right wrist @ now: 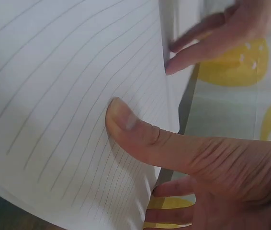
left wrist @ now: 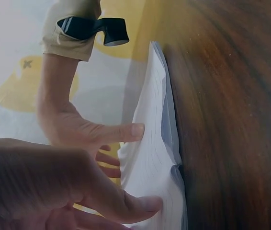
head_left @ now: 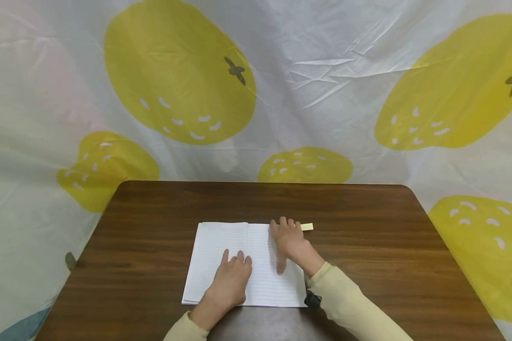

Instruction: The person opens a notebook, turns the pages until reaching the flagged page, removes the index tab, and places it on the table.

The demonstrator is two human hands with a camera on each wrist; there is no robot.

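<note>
Yellow tab shows overhead only — both hands flat on notebook.

A dark wooden table — behind it hangs a crinkled white sheet printed with yellow fruit.

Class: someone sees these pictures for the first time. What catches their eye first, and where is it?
An open lined notebook lies at the near middle of a dark wooden table, with the left hand and right hand flat on its pages. Behind hangs a white sheet with big yellow fruit shapes. A small yellow tab lies by the right fingertips.
</note>
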